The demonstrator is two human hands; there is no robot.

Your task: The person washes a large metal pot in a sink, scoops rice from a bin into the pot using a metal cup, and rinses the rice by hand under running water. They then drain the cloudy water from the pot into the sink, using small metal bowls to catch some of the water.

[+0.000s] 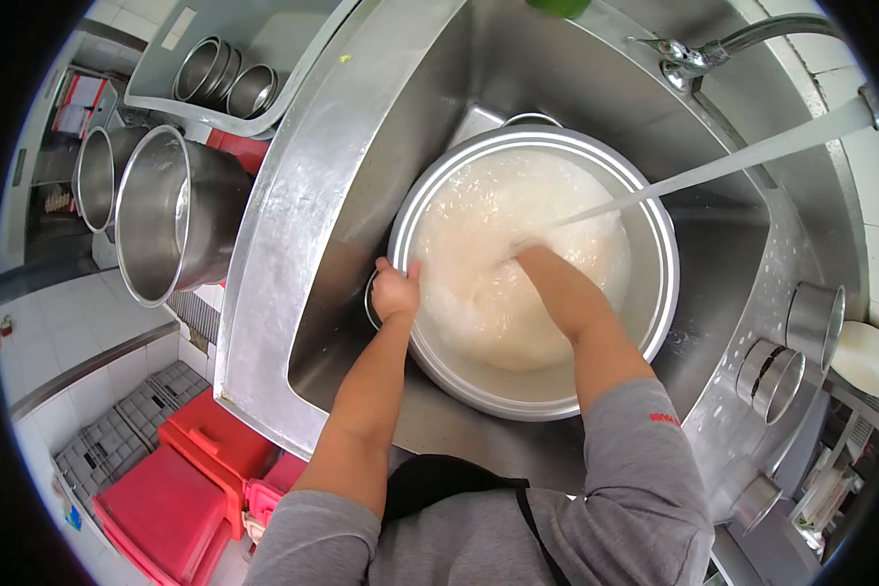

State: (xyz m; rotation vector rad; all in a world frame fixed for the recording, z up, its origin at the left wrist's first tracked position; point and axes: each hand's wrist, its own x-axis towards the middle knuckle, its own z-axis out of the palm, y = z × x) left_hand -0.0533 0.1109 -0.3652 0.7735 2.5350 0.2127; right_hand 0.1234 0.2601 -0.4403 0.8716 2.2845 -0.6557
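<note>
A large steel pot (654, 322) sits in the steel sink (381, 127), full of cloudy white water and foam (479, 244). My left hand (396, 291) grips the pot's rim and side handle on the left. My right hand is sunk in the milky water near the middle, so only the wrist and forearm (566, 293) show; its fingers are hidden. A stream of water (713, 168) runs from a pipe at the right into the pot, landing close to my right wrist.
A tap (698, 54) stands over the sink's back right. Steel cups (776, 376) sit on the right ledge. Two big empty steel pots (161, 210) stand left of the sink, with a grey tub of bowls (225, 78) behind. Red crates (181, 488) lie on the floor.
</note>
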